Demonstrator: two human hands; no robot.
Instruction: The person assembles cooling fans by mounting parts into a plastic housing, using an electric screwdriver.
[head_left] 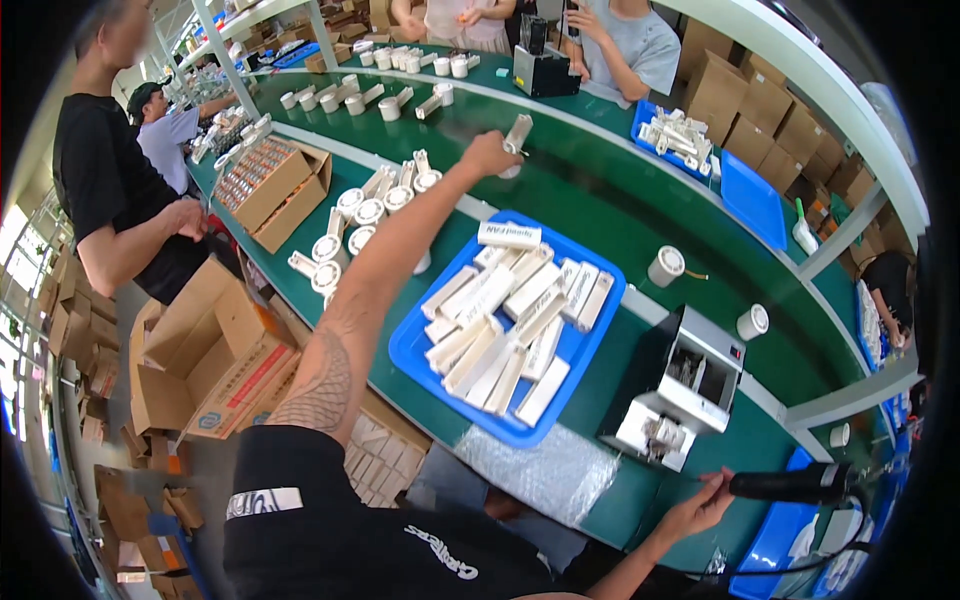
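My left hand reaches out over the green belt, closed around a white plastic fan unit; the unit's long narrow housing sticks up past the fingers. At the lower right, my right hand has its fingers pinched at the front end of a black electric screwdriver with a cable. Between my arms lies a blue tray heaped with long white plastic housings. Several round white fan units with long housings stand left of my forearm.
A black-and-silver bench machine stands right of the tray. Round white units sit on the curved belt. Open cardboard boxes are at the left. Co-workers stand across the belt and at the left. Bubble wrap lies along the near edge.
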